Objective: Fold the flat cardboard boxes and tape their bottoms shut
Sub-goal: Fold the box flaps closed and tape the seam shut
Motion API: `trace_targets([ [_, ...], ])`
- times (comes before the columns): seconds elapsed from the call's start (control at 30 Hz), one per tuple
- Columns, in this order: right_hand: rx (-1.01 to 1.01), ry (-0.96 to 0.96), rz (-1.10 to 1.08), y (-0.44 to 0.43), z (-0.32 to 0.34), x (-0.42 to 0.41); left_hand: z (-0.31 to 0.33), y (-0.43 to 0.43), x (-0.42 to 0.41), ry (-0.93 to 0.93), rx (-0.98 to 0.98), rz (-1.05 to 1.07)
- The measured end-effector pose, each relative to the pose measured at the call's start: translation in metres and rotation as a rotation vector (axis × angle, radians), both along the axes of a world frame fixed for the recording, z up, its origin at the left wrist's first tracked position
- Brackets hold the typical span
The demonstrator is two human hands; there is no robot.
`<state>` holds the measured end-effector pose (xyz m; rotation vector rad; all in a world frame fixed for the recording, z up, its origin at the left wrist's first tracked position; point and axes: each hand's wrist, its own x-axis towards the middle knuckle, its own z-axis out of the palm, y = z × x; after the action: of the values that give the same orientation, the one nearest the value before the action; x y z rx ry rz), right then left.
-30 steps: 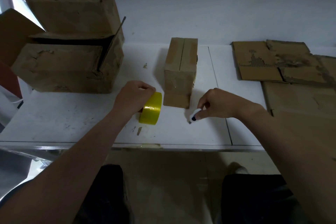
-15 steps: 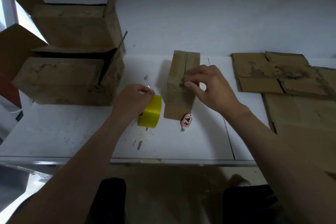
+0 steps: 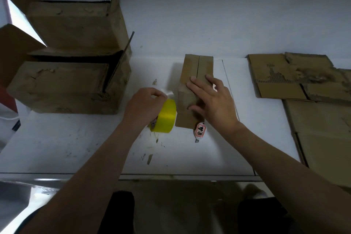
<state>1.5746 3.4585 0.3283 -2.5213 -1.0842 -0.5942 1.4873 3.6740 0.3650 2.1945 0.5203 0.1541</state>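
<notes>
Fingers [image 3: 198, 89] of the right hand [image 3: 214, 104] lay straight and spread, pressing flat on the upper face of the small box [image 3: 196, 68], with the thumb against its near side. The left hand [image 3: 146, 106] was curled round the yellow tape roll [image 3: 165, 118], gripping it upright on the tabletop [image 3: 76, 138] just beside the box's left wall. A short strip of clear tape appeared to run from the roll toward the box.

The small box stood folded near the middle of the tabletop, flaps closed, centre seam uppermost. Whether tape already covered that seam could not be told. Judged stage: taping of this box in hand, not finished.

Count:
- one small folded box;
- two larger boxes [image 3: 72, 85], erected and stacked at the left, flaps open;
- flat cardboard [image 3: 281, 81] at the right, at least two overlapping pieces, exact number not determinable, apparently yet to be folded;
- one tape roll;
- one cutter [image 3: 200, 131] with a red label, lying on the tabletop at the small box's near end.
</notes>
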Motion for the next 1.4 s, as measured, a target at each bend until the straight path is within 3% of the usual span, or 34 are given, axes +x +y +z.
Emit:
trace_targets([
  [0.1,-0.046,0.054,-0.012,0.000,0.001,-0.005,0.001,0.002,-0.003,-0.002,-0.078,0.016],
  [0.27,0.151,0.000,-0.071,0.010,0.012,-0.007,0.003,0.003,-0.011,-0.001,-0.132,0.016],
  [0.47,-0.075,0.089,-0.101,0.014,0.009,-0.012,0.014,-0.003,-0.017,-0.013,-0.210,0.016],
  [0.6,0.102,-0.029,-0.001,0.009,0.037,-0.018,0.029,-0.012,-0.019,-0.115,-0.325,0.017],
  [0.73,0.296,0.392,0.081,0.014,0.064,-0.046,0.045,-0.024,-0.022,-0.190,-0.591,0.007],
  [0.83,0.346,0.517,0.055,0.012,0.067,-0.057,0.051,-0.033,-0.025,-0.191,-0.737,-0.023],
  [1.0,0.422,0.452,0.103,-0.004,0.070,-0.056,0.046,-0.047,-0.024,-0.292,-0.519,0.033],
  [1.4,0.249,0.328,0.257,-0.053,0.080,-0.041,0.049,-0.062,-0.015,-0.285,-0.463,0.003],
])
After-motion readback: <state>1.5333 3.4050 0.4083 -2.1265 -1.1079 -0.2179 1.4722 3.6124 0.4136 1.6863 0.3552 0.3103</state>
